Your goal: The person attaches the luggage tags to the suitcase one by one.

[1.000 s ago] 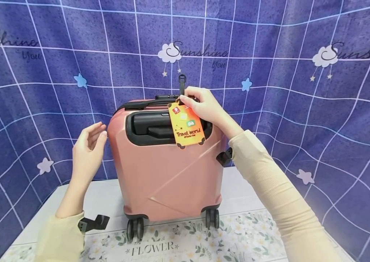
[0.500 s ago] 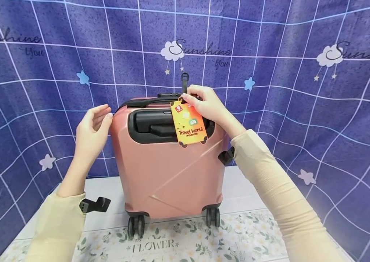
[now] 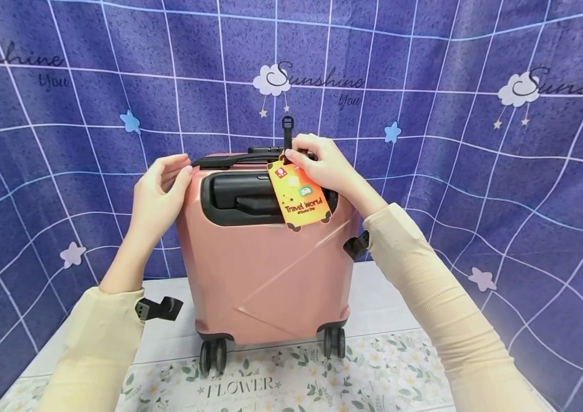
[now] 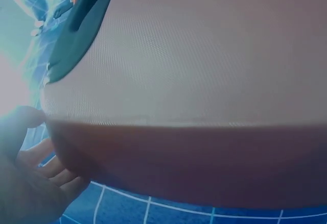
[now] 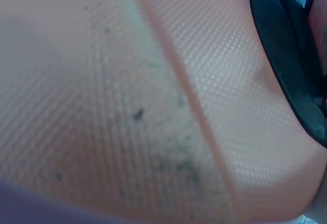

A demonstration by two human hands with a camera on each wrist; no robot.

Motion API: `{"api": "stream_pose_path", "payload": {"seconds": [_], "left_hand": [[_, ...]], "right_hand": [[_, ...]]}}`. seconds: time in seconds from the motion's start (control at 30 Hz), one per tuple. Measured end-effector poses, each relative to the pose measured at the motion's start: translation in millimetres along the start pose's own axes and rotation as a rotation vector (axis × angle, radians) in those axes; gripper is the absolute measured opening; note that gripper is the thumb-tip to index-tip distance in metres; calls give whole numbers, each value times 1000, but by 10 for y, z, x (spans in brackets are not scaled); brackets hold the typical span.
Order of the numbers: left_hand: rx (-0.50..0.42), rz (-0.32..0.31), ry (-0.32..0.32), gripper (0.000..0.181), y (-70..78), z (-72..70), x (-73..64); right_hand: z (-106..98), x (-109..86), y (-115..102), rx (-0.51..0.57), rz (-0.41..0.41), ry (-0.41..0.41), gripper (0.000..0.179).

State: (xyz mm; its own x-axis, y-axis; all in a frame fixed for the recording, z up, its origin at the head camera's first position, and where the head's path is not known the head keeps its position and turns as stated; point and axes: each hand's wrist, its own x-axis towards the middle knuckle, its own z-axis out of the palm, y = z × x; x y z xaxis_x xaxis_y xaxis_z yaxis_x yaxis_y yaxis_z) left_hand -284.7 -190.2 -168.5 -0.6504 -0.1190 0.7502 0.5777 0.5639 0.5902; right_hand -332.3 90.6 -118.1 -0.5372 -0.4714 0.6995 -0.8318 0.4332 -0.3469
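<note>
A pink hard-shell suitcase (image 3: 266, 274) stands upright on its black wheels in the head view. My right hand (image 3: 326, 163) pinches the black strap (image 3: 288, 133) of an orange and yellow luggage tag (image 3: 304, 197) between thumb and fingers. The tag hangs over the suitcase's recessed telescopic handle (image 3: 240, 191), and the strap's buckle end sticks up above my fingers. My left hand (image 3: 160, 191) is at the upper left corner, with loosely bent fingers against the shell. In the left wrist view, the thumb (image 4: 30, 116) lies at the top edge and the fingers along the side.
Behind and around hangs a blue-purple gridded cloth (image 3: 425, 63) with stars and clouds. Below the suitcase lies a pale floral mat (image 3: 389, 366). A black carry handle (image 3: 235, 160) and a combination lock (image 3: 264, 150) sit on the suitcase's top.
My left hand has moved up and right, from beside the suitcase to its upper corner. My right hand keeps hold of the strap, while the tag has swung slightly to the right.
</note>
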Motion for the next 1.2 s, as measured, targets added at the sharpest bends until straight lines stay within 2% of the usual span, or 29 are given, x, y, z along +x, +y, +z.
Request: {"api": "stream_pose_path", "payload": {"seconds": [0.23, 0.6, 0.83, 1.2], "left_hand": [[14, 59, -20, 36, 163, 61, 122], [42, 111, -80, 34, 405, 209, 322], [59, 106, -100, 33, 458, 316, 412], [97, 124, -121, 32, 558, 437, 558]], "right_hand": [[-13, 5, 5, -31, 11, -8, 20], [-28, -17, 6, -51, 5, 18, 21], [5, -43, 12, -62, 39, 19, 21], [12, -29, -25, -62, 11, 30, 23]]}}
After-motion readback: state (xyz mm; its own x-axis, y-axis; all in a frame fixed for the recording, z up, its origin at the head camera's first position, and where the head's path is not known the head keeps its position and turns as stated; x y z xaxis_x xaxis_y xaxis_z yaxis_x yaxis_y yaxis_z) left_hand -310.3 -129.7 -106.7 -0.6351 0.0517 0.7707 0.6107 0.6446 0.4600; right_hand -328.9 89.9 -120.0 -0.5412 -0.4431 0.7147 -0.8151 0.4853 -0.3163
